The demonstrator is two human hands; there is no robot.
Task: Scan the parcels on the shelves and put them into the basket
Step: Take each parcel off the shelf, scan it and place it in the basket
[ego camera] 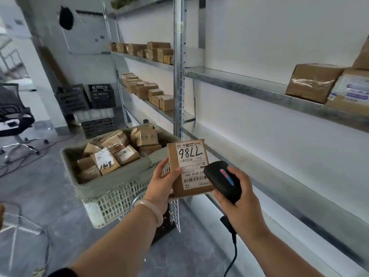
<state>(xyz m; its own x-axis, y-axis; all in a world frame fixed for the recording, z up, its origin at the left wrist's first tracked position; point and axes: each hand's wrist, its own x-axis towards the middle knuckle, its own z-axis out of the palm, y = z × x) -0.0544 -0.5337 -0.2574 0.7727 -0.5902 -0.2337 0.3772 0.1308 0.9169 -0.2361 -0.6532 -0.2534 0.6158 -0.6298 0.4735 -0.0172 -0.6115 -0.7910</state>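
My left hand [162, 182] grips a flat brown parcel [187, 156] by its left edge, its white label with handwritten digits facing me. My right hand [238, 206] holds a black corded barcode scanner [223, 179], its head lying just over the label's lower right corner. Behind and to the left, the white plastic basket [111, 202], lined with grey cloth, holds several brown parcels [111, 154]. More parcels stand on the metal shelves: two large ones at the right [313, 82] and rows of small ones further back [147, 90].
A metal shelf upright [178, 86] rises right behind the held parcel. Dark crates [87, 98] are stacked against the back wall. An office chair [14, 120] stands at the left, with cables across the floor. The scanner's cord hangs down under my right wrist.
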